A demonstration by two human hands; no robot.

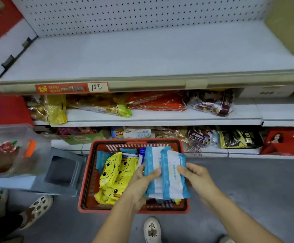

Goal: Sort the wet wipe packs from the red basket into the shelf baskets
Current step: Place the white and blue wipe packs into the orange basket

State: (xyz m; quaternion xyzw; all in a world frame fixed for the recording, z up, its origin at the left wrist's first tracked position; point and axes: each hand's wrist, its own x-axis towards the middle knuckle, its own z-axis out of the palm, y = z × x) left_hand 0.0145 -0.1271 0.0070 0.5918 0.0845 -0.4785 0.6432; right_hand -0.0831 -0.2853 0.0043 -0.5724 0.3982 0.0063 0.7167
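1. Both forearms reach in from the bottom edge, and a white clog [152, 230] stands on the grey floor [248, 181] between them.
2. Left hand [142, 178] grips the near left side of two blue-and-white packs [173, 179]; its thumb lies across the front of the left one and its fingers are hidden underneath.
3. Right hand [195, 174] pinches the right edge of the same pair, with the thumb on the front of the right pack and the fingers curled round the side.
4. These two packs overlap side by side, the right one on top, and are held just above the right half of the red basket [84, 190].
5. That basket stands on the floor against the foot of the shelves. In its left half lie several yellow packs [111, 171] printed with a duck face, with more blue wrappers behind them.
6. Left of the basket stands a grey bin [62, 171], and further left a clear plastic box [11, 146].
7. At the lower left are another person's spotted clogs [37, 207].
8. Snack bags [155, 100] lie on the middle shelf, and more bags on the one below.
9. On the front edge of the top shelf [142, 55] is a red price label [72, 88] with a handwritten 10.
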